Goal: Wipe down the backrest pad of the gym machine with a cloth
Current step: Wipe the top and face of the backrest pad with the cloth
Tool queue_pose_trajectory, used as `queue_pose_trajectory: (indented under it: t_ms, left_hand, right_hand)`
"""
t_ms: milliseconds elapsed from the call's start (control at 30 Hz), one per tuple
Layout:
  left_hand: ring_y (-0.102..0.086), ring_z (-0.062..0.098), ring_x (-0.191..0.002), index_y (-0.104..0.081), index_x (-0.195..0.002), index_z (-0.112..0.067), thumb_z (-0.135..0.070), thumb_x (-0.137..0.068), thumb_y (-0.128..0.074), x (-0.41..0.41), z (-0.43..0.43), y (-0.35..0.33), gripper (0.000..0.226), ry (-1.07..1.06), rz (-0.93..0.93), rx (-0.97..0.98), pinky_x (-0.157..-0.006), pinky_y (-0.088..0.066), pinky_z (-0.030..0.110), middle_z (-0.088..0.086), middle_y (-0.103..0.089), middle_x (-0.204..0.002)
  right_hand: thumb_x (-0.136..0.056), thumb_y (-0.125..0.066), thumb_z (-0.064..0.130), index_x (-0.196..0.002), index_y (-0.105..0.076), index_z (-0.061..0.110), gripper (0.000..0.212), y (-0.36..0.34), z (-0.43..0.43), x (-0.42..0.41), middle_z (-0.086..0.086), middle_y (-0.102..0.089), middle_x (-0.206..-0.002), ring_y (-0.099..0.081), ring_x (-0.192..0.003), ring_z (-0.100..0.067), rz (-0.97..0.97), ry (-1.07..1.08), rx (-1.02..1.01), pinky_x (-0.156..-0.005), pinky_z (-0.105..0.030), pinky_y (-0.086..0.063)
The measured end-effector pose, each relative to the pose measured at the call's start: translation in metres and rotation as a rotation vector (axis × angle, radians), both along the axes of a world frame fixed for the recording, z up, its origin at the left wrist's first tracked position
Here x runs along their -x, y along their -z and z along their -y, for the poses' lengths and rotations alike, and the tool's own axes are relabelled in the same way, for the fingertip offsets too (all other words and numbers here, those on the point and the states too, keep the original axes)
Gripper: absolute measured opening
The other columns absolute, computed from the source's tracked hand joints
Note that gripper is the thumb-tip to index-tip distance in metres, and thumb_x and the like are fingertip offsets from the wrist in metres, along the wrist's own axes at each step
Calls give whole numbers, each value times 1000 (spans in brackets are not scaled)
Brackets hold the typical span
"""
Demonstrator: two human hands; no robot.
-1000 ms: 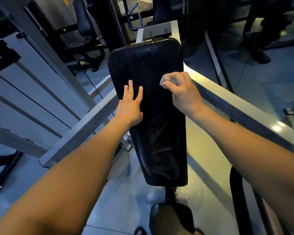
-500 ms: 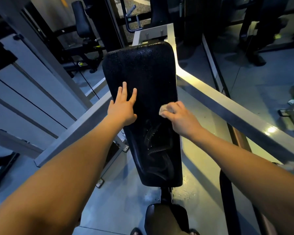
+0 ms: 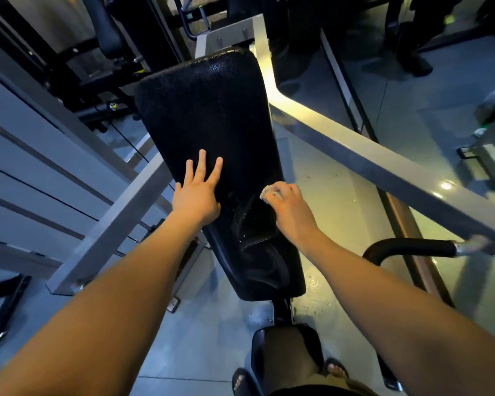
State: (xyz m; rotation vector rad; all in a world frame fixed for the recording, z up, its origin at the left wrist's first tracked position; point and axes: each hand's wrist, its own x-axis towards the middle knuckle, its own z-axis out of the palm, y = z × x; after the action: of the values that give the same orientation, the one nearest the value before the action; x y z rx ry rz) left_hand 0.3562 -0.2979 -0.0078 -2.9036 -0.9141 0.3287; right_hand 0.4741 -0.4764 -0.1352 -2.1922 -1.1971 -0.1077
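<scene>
The black textured backrest pad point(image 3: 212, 110) stands tilted in the middle of the head view, wet streaks showing on its lower half. My left hand point(image 3: 197, 190) lies flat on the pad's left side, fingers straight and spread. My right hand point(image 3: 287, 208) grips a small pale cloth point(image 3: 269, 192) bunched under its fingers and presses it on the pad's right edge at mid height. Only a bit of the cloth shows past the knuckles.
Grey steel frame beams point(image 3: 383, 167) run from the pad's top to the right and down the left point(image 3: 112, 224). A black curved handle point(image 3: 412, 247) juts out at right. The black seat point(image 3: 286, 355) sits below the pad, with my sandalled feet beside it.
My right hand has dragged the cloth down the pad's right side from near the top to mid height. The left hand has stayed flat on the pad's left side.
</scene>
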Motion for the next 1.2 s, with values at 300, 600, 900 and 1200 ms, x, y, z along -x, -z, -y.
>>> queue_pose_trajectory:
  t_ms: [300,600,900,1200]
  left_hand:
    - [19,31,-155,15,-159,-39,-28,-93,-64,-2,5,-1,103,-8,-9,-10,-109,-45,53,-4,39,-161]
    - [20,29,-154,16,-158,-40,-28,-92,-66,-4,7,-2,106,-22,-21,-12,-93,-55,44,-6,42,-159]
    - [21,29,-154,16,-158,-40,-30,-91,-67,-3,5,2,108,-22,-15,-26,-90,-56,42,-6,43,-159]
    - [21,28,-155,17,-158,-42,-31,-91,-66,-5,3,-6,106,-45,-67,21,-117,-30,53,-6,41,-160]
  right_hand:
    - [-88,-54,-6,-117,-71,16,41,-34,5,-7,-5,-57,-115,-56,-107,-26,-128,68,-316,-92,-30,-50]
    - [-102,-45,-4,-139,-60,16,45,-17,-12,-17,-11,-52,-112,-55,-79,-10,-673,287,-241,-79,-23,-43]
    - [-100,-46,10,-119,-71,5,31,-10,-24,-34,-22,-69,-108,-61,-88,-32,-911,416,-176,-72,-32,-45]
    - [-105,-47,7,-111,-74,14,28,9,15,-6,-9,-69,-112,-64,-93,-27,-945,337,19,-67,-26,-45]
